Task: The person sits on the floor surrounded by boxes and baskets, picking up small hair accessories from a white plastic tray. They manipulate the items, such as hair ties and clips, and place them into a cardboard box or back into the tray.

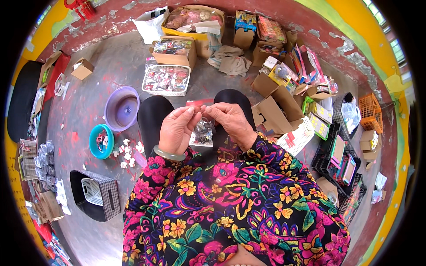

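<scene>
My left hand (176, 129), with a pale bangle (169, 154) at the wrist, and my right hand (234, 123) meet above my lap. Both are closed in a pinch, their fingertips almost touching. What they pinch is too small to make out. A thin red strip (199, 103) shows just behind the fingertips; whether it is in them I cannot tell. Under the hands, between my knees, a small white container (195, 142) holds dark, shiny little pieces (204, 131). My hands partly cover it.
A purple basin (116, 99) and a teal bowl (92, 146) stand left, beside scattered white pieces (126, 155). Ahead is a white basket (183, 91) of small packets. An open cardboard box (290, 99), a white tray (301, 142) and black crates (321, 159) stand right.
</scene>
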Motion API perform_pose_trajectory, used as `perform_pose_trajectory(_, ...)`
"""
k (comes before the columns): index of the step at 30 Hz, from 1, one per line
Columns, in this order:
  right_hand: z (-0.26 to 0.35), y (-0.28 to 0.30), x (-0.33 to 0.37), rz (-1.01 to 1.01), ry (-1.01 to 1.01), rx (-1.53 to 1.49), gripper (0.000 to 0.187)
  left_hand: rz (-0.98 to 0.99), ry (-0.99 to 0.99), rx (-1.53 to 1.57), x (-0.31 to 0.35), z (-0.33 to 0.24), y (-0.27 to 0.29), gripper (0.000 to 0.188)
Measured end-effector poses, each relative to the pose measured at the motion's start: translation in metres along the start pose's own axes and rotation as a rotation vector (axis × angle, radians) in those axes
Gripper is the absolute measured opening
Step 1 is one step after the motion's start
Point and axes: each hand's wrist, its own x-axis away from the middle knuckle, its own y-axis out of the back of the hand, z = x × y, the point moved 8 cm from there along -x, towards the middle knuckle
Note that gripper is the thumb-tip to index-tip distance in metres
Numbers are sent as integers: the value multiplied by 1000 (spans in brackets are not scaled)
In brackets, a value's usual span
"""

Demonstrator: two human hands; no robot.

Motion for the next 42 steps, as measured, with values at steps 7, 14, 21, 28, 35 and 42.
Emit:
perform_pose_trajectory(7,-4,5,2,24,-1,45,21,9,47,-35,1,2,0,18)
perform_pose_trajectory(14,2,43,-2,-267,250,515,13,-64,-9,-203,-5,8,21,19)
perform_pose_trajectory(21,61,-36,29,-76,887,1133,18,-9,-63,-444,-1,21,6,19)
perform_pose_trajectory(28,46,-35,28,-89,849,1235,15,46,-183,-822,0,24,7,16)
perform_pose_trajectory(35,45,-33,26,-71,779,1239,12,28,-232,-791,0,27,10,16)
perform_pose_trajectory(42,40,-31,24,-71,732,1257,7,38,-242,-963,1,28,12,17)
